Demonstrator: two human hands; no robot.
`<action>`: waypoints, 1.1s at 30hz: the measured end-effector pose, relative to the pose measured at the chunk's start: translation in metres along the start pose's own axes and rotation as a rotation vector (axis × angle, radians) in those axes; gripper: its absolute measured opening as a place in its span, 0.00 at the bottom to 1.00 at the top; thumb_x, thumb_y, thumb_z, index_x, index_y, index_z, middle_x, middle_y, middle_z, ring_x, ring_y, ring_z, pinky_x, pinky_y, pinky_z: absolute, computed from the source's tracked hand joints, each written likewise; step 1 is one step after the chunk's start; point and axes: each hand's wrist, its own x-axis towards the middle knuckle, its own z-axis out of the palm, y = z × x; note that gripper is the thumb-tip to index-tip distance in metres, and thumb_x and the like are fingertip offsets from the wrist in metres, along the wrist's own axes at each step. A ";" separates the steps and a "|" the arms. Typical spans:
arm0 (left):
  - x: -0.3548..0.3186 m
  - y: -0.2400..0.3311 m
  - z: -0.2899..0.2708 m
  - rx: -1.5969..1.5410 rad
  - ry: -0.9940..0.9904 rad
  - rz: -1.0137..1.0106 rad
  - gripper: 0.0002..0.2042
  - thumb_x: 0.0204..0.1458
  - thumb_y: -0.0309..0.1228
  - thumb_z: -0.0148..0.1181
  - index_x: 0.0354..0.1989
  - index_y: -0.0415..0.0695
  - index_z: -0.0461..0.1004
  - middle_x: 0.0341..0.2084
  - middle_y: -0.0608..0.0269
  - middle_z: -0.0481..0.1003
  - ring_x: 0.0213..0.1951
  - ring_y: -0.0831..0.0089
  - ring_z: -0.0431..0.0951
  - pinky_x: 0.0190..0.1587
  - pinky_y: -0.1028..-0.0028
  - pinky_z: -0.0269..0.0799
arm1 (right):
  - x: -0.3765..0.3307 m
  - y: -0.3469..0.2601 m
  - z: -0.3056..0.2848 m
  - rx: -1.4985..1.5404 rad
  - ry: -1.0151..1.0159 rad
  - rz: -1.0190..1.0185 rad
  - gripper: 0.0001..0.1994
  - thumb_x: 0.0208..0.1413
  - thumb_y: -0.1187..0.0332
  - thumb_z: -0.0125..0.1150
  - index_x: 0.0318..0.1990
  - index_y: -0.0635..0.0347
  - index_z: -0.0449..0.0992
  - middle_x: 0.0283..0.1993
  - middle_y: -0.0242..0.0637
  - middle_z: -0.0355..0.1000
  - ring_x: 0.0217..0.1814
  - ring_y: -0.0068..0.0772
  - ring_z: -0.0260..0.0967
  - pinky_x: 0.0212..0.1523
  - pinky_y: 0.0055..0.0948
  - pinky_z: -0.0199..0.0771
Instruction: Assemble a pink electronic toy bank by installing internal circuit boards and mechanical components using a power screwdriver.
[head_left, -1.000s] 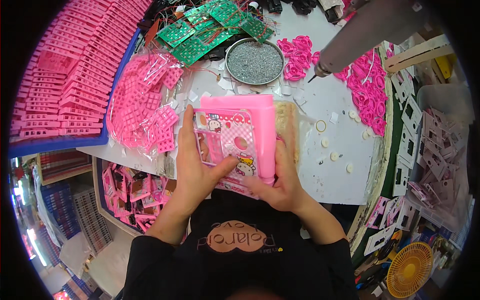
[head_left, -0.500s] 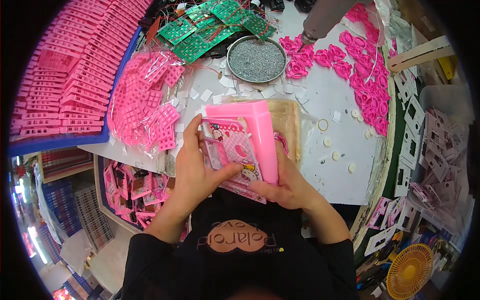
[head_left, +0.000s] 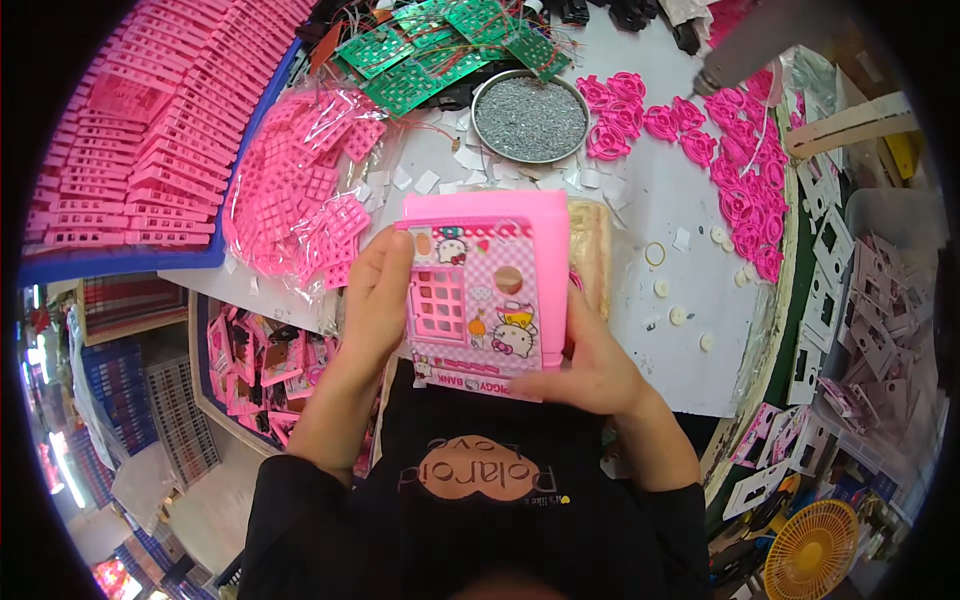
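Observation:
Between my two hands is a pink plastic toy casing (head_left: 552,270), over whose front lies a printed panel (head_left: 490,300) with cartoon pictures, a round hole and a square window with pink grid keys. My left hand (head_left: 378,295) is closed on the left edge, its fingers partly hidden behind. My right hand (head_left: 600,365) grips the lower right side, thumb across the panel's bottom corner, its fingers out of sight beneath. Whether the panel is fully seated in the casing I cannot tell. Below it, a tan pad (head_left: 597,255) shows on the table.
A round metal dish (head_left: 478,125) of small screws stands beyond my hands. Green circuit boards (head_left: 425,85) and bagged pink keypads (head_left: 290,200) lie left of it. Stacked pink parts fill a blue tray (head_left: 120,262). Pink ring parts (head_left: 745,160) lie right, beneath a hanging grey power screwdriver (head_left: 760,50).
The casing and panel have turned from a tilted, edge-on pose to face upward. The panel now lies squarer over the casing. My left hand has shifted along the edge. The screwdriver has swung right.

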 end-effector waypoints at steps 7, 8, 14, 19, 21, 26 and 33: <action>0.014 0.005 0.014 0.266 0.065 0.248 0.12 0.68 0.34 0.51 0.37 0.38 0.75 0.26 0.73 0.71 0.28 0.87 0.67 0.31 0.82 0.63 | -0.010 0.014 -0.007 0.050 0.105 0.076 0.35 0.54 0.82 0.67 0.68 0.67 0.57 0.59 0.42 0.73 0.58 0.30 0.73 0.55 0.30 0.78; 0.015 0.004 0.013 0.211 0.068 0.223 0.12 0.68 0.34 0.51 0.37 0.38 0.75 0.25 0.73 0.71 0.28 0.86 0.67 0.31 0.81 0.63 | -0.010 0.014 -0.009 0.072 0.111 0.071 0.34 0.54 0.82 0.67 0.68 0.67 0.58 0.59 0.43 0.73 0.58 0.30 0.73 0.55 0.31 0.78; -0.020 -0.005 -0.002 0.523 -0.090 0.208 0.12 0.68 0.33 0.49 0.35 0.38 0.72 0.22 0.70 0.68 0.27 0.85 0.63 0.30 0.78 0.62 | -0.010 0.010 -0.011 0.163 0.088 -0.053 0.38 0.54 0.84 0.65 0.71 0.66 0.51 0.62 0.46 0.69 0.58 0.32 0.74 0.52 0.31 0.80; -0.022 -0.003 0.003 0.525 -0.025 0.267 0.13 0.69 0.34 0.48 0.35 0.37 0.72 0.22 0.71 0.67 0.27 0.85 0.61 0.30 0.78 0.60 | -0.006 0.020 0.003 0.128 0.172 -0.103 0.43 0.52 0.85 0.66 0.73 0.63 0.48 0.65 0.44 0.65 0.62 0.34 0.71 0.58 0.32 0.77; -0.018 -0.001 0.001 0.477 -0.030 0.257 0.14 0.69 0.34 0.48 0.36 0.38 0.73 0.23 0.72 0.68 0.28 0.86 0.61 0.31 0.78 0.60 | -0.006 0.017 0.003 0.122 0.149 -0.116 0.43 0.51 0.85 0.67 0.73 0.62 0.49 0.66 0.43 0.64 0.64 0.34 0.69 0.59 0.32 0.76; -0.017 -0.004 -0.002 0.395 -0.027 0.258 0.14 0.70 0.34 0.45 0.37 0.37 0.74 0.27 0.72 0.71 0.31 0.86 0.64 0.35 0.81 0.61 | -0.012 0.016 0.002 0.046 0.126 -0.082 0.44 0.50 0.84 0.69 0.73 0.61 0.49 0.67 0.40 0.63 0.67 0.34 0.66 0.63 0.35 0.73; -0.009 -0.016 -0.003 0.295 -0.022 0.189 0.17 0.70 0.31 0.42 0.59 0.32 0.68 0.44 0.60 0.76 0.45 0.80 0.73 0.50 0.76 0.69 | -0.007 0.006 0.009 -0.102 0.028 -0.241 0.44 0.47 0.84 0.66 0.73 0.61 0.50 0.67 0.41 0.64 0.67 0.32 0.66 0.65 0.34 0.67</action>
